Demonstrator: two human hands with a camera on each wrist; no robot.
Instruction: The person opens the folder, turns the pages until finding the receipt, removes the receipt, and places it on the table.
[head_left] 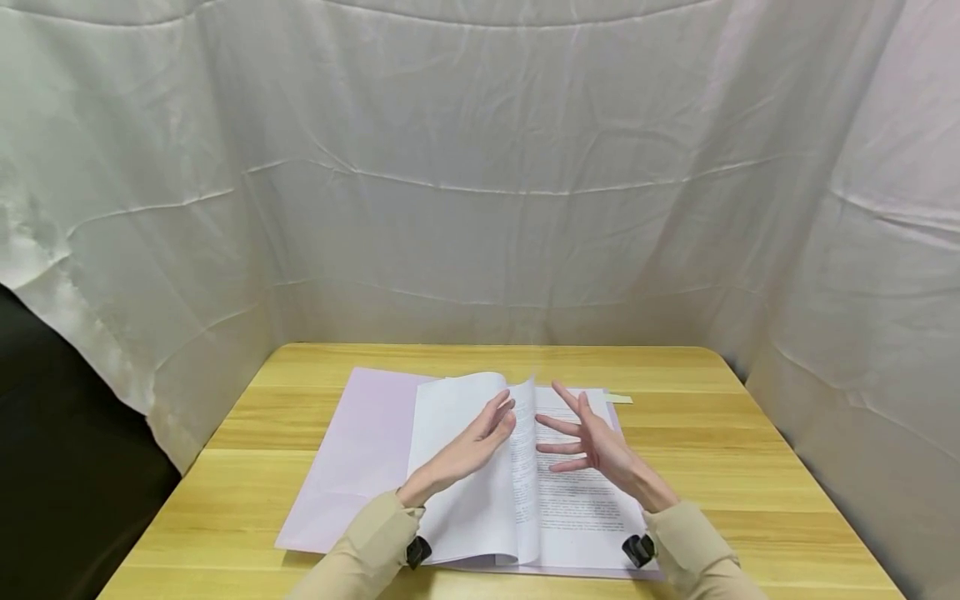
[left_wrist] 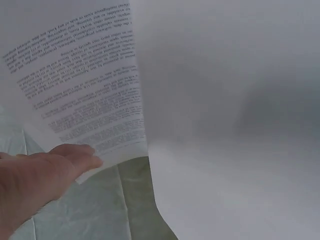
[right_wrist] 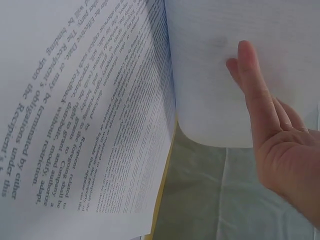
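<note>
A light purple folder lies spread out with a stack of printed sheets on its right side. One or more sheets curve up near the middle, and a blank white side leans to the left. My left hand is over that blank side, fingers extended together near the raised printed page; whether it touches the page I cannot tell. My right hand hovers over the printed text with its fingers spread, holding nothing. In the right wrist view, its fingers stand before a pale sheet.
A pale tab sticks out at the stack's upper right. The wooden table extends on both sides of the folder. Grey cloth hangs behind and to the sides, and a black surface shows at far left.
</note>
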